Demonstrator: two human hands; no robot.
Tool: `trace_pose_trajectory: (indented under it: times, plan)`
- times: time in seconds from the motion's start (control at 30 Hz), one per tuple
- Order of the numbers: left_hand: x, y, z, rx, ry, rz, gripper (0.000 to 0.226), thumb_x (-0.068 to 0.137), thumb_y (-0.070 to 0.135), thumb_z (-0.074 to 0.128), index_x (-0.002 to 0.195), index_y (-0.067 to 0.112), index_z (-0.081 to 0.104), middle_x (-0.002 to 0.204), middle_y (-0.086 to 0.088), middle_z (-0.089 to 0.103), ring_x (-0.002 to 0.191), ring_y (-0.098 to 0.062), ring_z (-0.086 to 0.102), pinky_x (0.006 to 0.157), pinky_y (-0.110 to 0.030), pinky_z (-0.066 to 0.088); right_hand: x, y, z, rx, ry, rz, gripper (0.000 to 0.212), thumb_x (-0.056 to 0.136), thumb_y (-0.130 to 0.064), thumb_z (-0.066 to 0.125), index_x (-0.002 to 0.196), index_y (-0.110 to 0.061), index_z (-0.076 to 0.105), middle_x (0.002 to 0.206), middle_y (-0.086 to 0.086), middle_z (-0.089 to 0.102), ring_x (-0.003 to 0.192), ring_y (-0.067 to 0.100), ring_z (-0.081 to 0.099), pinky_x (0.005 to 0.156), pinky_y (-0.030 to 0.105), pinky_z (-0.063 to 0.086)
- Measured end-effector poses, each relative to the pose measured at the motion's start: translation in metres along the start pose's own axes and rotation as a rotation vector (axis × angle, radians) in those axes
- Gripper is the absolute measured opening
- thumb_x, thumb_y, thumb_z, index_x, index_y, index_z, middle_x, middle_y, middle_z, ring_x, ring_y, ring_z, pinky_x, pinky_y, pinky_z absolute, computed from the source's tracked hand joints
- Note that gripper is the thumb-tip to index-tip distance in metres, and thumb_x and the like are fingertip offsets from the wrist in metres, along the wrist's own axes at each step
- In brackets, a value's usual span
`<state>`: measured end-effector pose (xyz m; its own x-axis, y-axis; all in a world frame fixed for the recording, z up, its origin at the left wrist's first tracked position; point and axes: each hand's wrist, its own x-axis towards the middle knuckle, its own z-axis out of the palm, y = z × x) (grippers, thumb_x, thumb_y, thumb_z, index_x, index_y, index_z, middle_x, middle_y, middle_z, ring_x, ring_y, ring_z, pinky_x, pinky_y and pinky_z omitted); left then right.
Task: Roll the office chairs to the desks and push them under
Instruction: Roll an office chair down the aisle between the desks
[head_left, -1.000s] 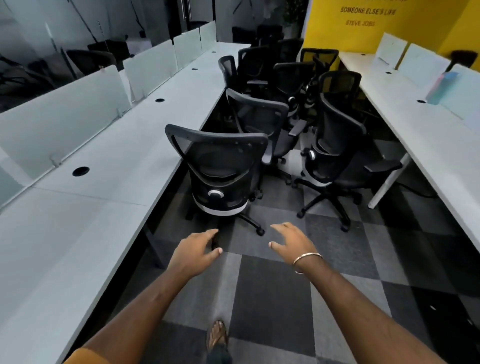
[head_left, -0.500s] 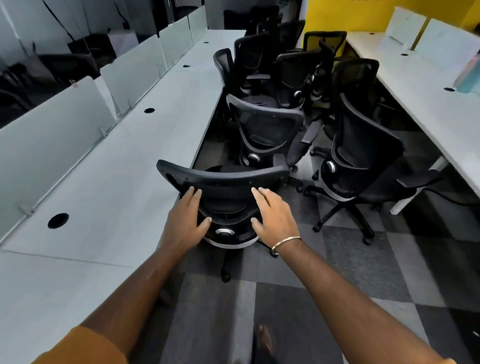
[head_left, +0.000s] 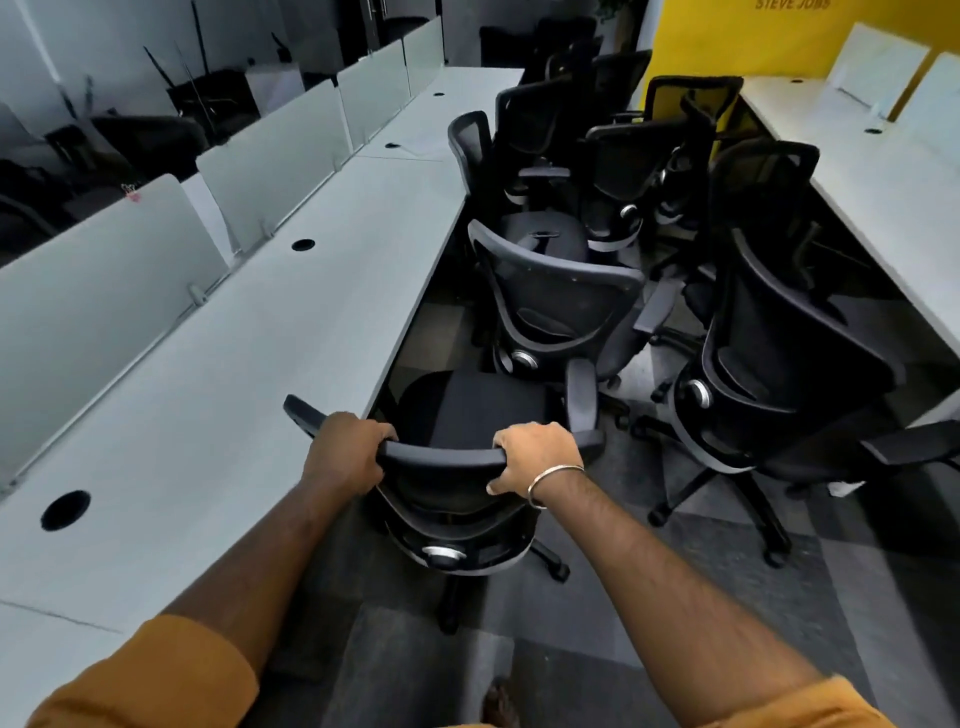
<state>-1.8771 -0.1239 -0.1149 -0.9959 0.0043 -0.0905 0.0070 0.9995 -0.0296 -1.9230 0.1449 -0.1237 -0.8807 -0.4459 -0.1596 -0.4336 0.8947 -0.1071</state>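
Gripping the curved top rail of the nearest office chair (head_left: 467, 415), both hands sit at the centre of the frame: the left hand (head_left: 345, 451) has its fingers wrapped over the rail's left part, and the right hand (head_left: 535, 456), with a metal bangle (head_left: 551, 478) at the wrist, is curled round the rail's right part. This chair stands just beside the edge of the long white desk (head_left: 249, 395) that fills the left half of the frame, its seat partly tucked under the desk's edge and its backrest towards the camera. Grey divider panels (head_left: 93, 291) stand along the desk's far side, and round cable holes (head_left: 65, 510) dot its top. Beyond, in the upper middle, a second chair (head_left: 556, 306) stands close to the same desk edge, and a third chair (head_left: 779, 364) stands at centre right on the grey checkered carpet (head_left: 857, 597). More black chairs (head_left: 623, 145) crowd the aisle further up. Another white desk (head_left: 883, 182) runs along the upper right, below a yellow wall (head_left: 753, 41). Orange sleeves (head_left: 156, 675) show at the bottom corners.
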Motion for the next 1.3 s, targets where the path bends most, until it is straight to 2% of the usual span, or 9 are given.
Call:
trace_pose_trajectory:
  times: [0.2,0.4,0.53,0.7,0.87,1.03,1.3]
  plan:
    - [0.001,0.007,0.000,0.098,-0.017,0.018,0.037,0.073,0.022,0.064,0.105,0.039,0.073,0.087,0.008,0.075,0.083,-0.015,0.069,0.080,-0.031,0.050,-0.007,0.002,0.008,0.002,0.058,-0.002,0.028,0.072,-0.049,0.075,0.084,-0.026,0.066,0.082,-0.008,0.067,0.081,0.019,0.065,0.074,0.034,0.035]
    - [-0.032,0.015,0.017,0.046,0.012,0.055,0.040,0.072,0.020,0.065,0.106,0.039,0.075,0.086,0.011,0.075,0.085,-0.013,0.068,0.086,-0.033,0.052,-0.042,-0.005,0.021,-0.048,0.075,0.058,0.021,0.074,-0.037,0.073,0.093,-0.027,0.074,0.088,-0.005,0.072,0.089,0.022,0.066,0.078,0.032,0.034]
    - [-0.074,0.028,0.025,-0.002,0.037,0.073,0.044,0.069,0.017,0.063,0.105,0.039,0.075,0.087,0.010,0.076,0.089,-0.014,0.067,0.087,-0.032,0.049,-0.080,-0.012,0.030,-0.051,0.048,0.091,0.028,0.073,-0.036,0.072,0.101,-0.031,0.077,0.093,-0.006,0.074,0.093,0.021,0.067,0.087,0.032,0.041]
    - [-0.129,0.039,0.032,-0.056,0.077,0.096,0.040,0.063,0.015,0.062,0.096,0.035,0.075,0.081,0.011,0.074,0.083,-0.014,0.066,0.085,-0.034,0.050,-0.129,-0.025,0.037,-0.056,0.062,0.108,0.036,0.066,-0.038,0.072,0.102,-0.034,0.077,0.091,-0.006,0.075,0.091,0.021,0.069,0.085,0.033,0.040]
    - [-0.192,0.045,0.040,-0.069,0.091,0.110,0.035,0.061,0.016,0.062,0.090,0.035,0.071,0.073,0.012,0.068,0.079,-0.014,0.062,0.079,-0.033,0.044,-0.194,-0.045,0.045,0.001,0.051,0.120,0.036,0.063,-0.042,0.070,0.099,-0.037,0.076,0.085,-0.011,0.070,0.085,0.015,0.067,0.082,0.032,0.036]
    - [-0.268,0.054,0.043,-0.099,0.110,0.120,0.031,0.063,0.015,0.064,0.086,0.034,0.070,0.072,0.013,0.067,0.078,-0.013,0.059,0.080,-0.034,0.045,-0.267,-0.066,0.062,-0.001,0.101,0.061,0.037,0.069,-0.049,0.064,0.104,-0.042,0.074,0.094,-0.014,0.068,0.095,0.011,0.065,0.084,0.035,0.038]
    - [-0.365,0.089,0.050,-0.050,0.109,0.086,0.033,0.061,0.019,0.062,0.089,0.035,0.071,0.076,0.014,0.069,0.081,-0.011,0.063,0.079,-0.034,0.047,-0.359,-0.075,0.073,0.042,0.078,0.032,0.036,0.069,-0.045,0.070,0.104,-0.039,0.072,0.097,-0.013,0.068,0.097,0.014,0.064,0.088,0.036,0.039]
